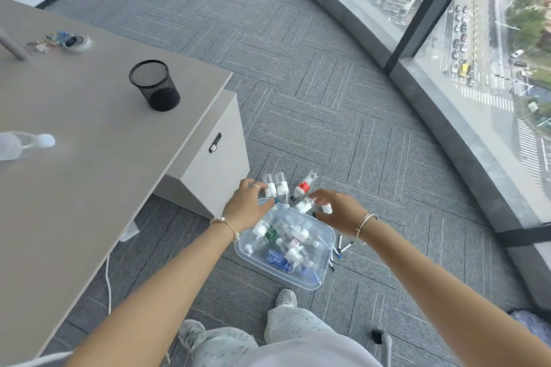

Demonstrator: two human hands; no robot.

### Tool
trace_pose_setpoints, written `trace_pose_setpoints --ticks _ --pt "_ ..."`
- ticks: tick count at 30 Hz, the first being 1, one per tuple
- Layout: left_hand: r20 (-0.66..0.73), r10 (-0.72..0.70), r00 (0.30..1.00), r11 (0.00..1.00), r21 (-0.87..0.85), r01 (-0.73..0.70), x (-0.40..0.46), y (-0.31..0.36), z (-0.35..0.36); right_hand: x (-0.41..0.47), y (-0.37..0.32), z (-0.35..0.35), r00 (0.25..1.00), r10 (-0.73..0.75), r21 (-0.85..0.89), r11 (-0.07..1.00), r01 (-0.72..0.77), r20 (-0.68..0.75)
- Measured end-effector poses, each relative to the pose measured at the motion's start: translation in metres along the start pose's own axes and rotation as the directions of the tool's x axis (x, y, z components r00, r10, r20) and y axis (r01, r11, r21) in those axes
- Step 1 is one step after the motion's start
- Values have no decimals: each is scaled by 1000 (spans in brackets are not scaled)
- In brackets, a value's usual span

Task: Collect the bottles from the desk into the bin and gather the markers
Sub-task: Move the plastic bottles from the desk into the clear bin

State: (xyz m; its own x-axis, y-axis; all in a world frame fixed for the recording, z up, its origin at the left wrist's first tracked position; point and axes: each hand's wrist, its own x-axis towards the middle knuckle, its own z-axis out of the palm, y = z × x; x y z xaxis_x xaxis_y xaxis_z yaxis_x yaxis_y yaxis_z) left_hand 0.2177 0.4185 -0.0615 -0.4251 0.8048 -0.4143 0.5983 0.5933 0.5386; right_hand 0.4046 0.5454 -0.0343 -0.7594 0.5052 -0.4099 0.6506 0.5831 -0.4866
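A clear plastic bin (323, 231) stands on the carpet and holds several small bottles. My left hand (246, 207) hovers at the bin's far left corner, fingers curled around a white-labelled bottle (270, 188). Beside it stands another white-labelled bottle (282, 186). My right hand (338, 211) is over the bin's far right corner, closed on a white-capped bottle (305, 205). A red-labelled bottle (304, 187) lies on the floor beyond. Several markers (340, 247) lie scattered right of the bin. One clear bottle (24, 144) lies on the desk (89, 188).
A black mesh pen cup (155, 85) stands on the desk, with keys and a tape roll (73, 40) farther back. A grey drawer cabinet (220, 155) sits under the desk, left of the bin. Curved floor-to-ceiling windows (477, 98) bound the right. My feet (286, 298) are just behind the bin.
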Motion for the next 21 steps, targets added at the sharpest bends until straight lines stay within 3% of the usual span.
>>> trace_pose_setpoints --ticks 10,21 --pt "-143 -39 989 998 -44 33 -40 -64 -66 37 -106 12 989 -143 -77 986 146 43" --pt "-394 -158 905 987 -77 138 -124 -204 -187 90 -297 61 925 -377 -120 917 381 58"
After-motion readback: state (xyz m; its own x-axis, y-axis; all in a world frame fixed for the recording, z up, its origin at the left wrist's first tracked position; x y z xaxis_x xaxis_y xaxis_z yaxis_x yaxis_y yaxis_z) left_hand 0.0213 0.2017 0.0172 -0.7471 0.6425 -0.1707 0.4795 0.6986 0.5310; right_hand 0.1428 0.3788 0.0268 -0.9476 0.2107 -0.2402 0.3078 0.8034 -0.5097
